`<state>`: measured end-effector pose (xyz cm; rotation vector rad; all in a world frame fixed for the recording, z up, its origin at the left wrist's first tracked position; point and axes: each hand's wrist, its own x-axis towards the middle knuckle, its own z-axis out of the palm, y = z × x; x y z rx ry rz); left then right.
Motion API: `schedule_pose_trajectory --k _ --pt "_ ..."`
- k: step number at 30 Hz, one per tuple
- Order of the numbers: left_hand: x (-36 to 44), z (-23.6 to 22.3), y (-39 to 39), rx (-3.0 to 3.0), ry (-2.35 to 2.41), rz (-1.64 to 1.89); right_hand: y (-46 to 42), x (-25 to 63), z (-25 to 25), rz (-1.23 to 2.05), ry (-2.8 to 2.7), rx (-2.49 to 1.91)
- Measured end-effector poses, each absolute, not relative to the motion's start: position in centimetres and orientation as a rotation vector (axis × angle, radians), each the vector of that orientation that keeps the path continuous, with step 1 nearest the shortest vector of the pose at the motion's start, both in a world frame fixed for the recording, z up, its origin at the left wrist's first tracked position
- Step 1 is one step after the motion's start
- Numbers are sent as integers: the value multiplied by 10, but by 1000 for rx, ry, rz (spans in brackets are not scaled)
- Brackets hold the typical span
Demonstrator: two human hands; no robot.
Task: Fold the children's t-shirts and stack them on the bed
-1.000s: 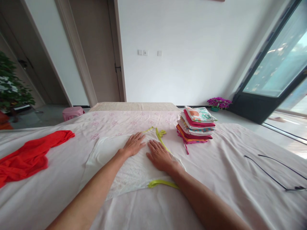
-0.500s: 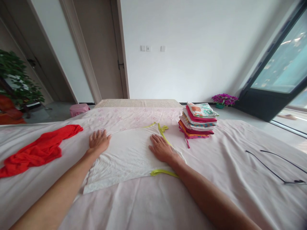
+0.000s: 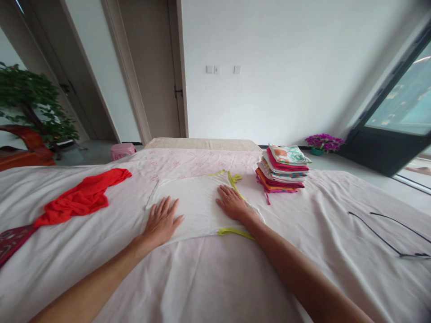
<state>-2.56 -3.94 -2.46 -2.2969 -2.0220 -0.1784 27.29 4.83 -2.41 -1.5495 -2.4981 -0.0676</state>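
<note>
A white sleeveless top (image 3: pixel 197 204) with yellow-green trim lies spread on the bedsheet, its neck and strap end to the right. My left hand (image 3: pixel 162 222) rests flat on its left part, fingers spread. It covers some of the lower left edge. My right hand (image 3: pixel 232 202) lies flat at the strap end, beside the yellow-green trim, fingers stretched out. Neither hand grips anything. Right of the top stands a stack of folded clothes (image 3: pixel 281 172), a white printed piece uppermost. Crumpled red cloth (image 3: pixel 81 195) lies to the left.
Black-framed glasses (image 3: pixel 400 255) lie on the pale bedsheet (image 3: pixel 323 287) at right. A dark red patterned item (image 3: pixel 15 242) shows at the left edge. Beyond the bed are a pink stool (image 3: pixel 123 151), a potted purple flower (image 3: pixel 323 142) and a wooden chair (image 3: pixel 30 146).
My left hand has moved right and nearer to me over the top, whose left end now reaches less far left. My right hand stays in place. The view has turned slightly left.
</note>
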Motion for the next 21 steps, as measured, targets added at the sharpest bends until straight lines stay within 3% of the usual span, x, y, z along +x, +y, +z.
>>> schedule_pose_trajectory --k 8,15,21 --pt "-65 -18 -75 -2224 -2044 -52 51 275 -25 -45 -2508 -1560" --pt "-22 16 -47 -2295 -1953 -164 26 236 -9 70 -2489 -1689" --pt "12 -7 -35 -2512 -1857 -230 1 210 -16 122 -2638 -1408"
